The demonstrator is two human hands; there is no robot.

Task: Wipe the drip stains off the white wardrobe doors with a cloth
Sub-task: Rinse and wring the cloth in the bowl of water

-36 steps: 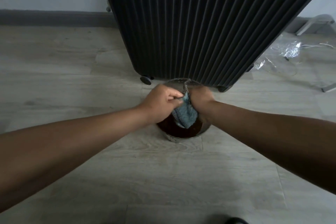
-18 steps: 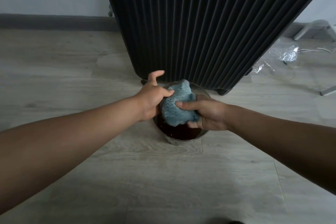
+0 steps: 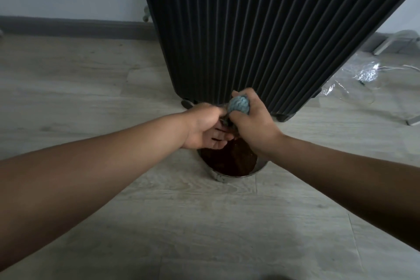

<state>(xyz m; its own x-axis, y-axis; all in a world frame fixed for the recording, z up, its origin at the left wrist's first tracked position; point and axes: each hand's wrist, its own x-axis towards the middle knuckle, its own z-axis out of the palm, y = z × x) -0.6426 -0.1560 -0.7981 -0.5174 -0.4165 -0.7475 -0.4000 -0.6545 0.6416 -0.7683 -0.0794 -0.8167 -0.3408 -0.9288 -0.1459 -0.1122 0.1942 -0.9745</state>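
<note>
A blue-grey cloth (image 3: 239, 104) is bunched into a tight wad above a metal bowl (image 3: 219, 177) of dark brown liquid on the floor. My right hand (image 3: 252, 125) grips the wad from the right, fingers curled round it. My left hand (image 3: 208, 128) holds the cloth's darker lower end, palm turned up, fingers curled under it. Both hands meet over the bowl's far rim. No white wardrobe doors are in view.
A tall dark ribbed suitcase (image 3: 261, 29) on small wheels stands just behind the bowl. Crumpled clear plastic (image 3: 361, 75) and a white cable lie on the pale wood-look floor (image 3: 204, 223) at right. A grey skirting board (image 3: 68, 26) runs along the wall.
The cloth was spread over the bowl in my right hand half a second ago; now it is squeezed into a tight ball, with both hands closed in on it.
</note>
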